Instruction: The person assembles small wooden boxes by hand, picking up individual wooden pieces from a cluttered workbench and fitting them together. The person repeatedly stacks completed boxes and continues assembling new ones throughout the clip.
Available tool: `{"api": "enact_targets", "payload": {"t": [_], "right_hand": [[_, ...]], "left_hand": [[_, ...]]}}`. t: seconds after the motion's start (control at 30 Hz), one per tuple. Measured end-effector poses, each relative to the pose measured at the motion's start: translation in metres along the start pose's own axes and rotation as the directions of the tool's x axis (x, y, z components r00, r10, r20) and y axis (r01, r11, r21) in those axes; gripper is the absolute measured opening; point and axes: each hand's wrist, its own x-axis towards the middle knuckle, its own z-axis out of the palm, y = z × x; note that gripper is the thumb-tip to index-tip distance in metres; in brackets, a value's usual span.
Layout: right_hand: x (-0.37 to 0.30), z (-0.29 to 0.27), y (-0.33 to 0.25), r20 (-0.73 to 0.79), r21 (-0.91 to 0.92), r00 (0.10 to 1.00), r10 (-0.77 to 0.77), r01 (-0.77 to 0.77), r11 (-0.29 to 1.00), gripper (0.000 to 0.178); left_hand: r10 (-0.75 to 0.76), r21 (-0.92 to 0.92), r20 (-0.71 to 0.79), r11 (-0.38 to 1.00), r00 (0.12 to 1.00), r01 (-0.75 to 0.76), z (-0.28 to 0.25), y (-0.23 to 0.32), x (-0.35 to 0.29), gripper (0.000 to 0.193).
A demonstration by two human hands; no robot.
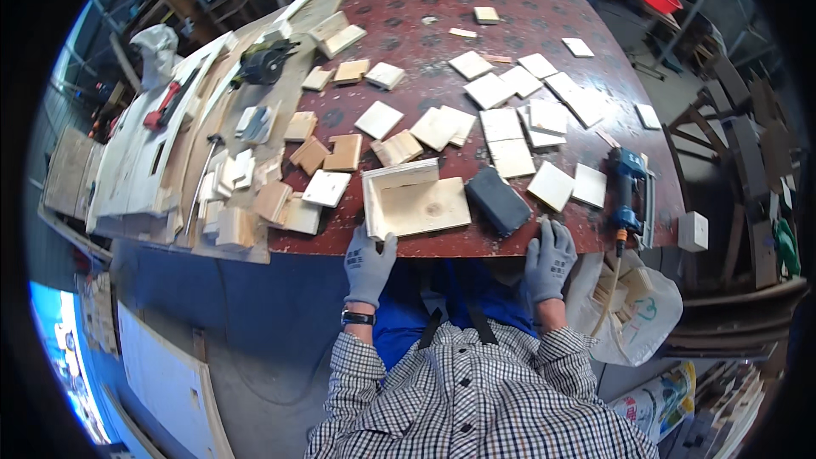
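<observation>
A part-built wooden box, with a base and two upright sides, lies at the table's near edge. My left hand, in a grey glove, is at its near left corner, with fingers and thumb on either side of the side panel's end. Just right of the box lies a dark grey block. My right hand, gloved too, rests on the table edge with its fingers stretched out and nothing in them. Beyond it are square wooden pieces. A blue nail gun with a hose stands to the right.
Several wooden squares and blocks lie over the dark red table. Boards cover its left side, with a red tool and a dark green power tool on them. A white sack of wood pieces hangs below the right edge.
</observation>
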Motion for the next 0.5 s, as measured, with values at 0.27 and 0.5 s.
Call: {"api": "enact_targets", "payload": {"t": [0.27,0.5], "right_hand": [[0.004,-0.003,0.009,0.063,-0.07,0.998,-0.015,0.02,0.997,0.054],[0.007,-0.009,0.001,0.087,-0.079,0.996,-0.016,0.023,0.997,0.053]], "left_hand": [[-0.047,-0.102,-0.043,0.994,0.998,0.042,0.003,0.014,-0.001,0.043],[-0.075,-0.112,-0.012,0.991,0.997,0.073,0.003,0.014,-0.001,0.049]]}}
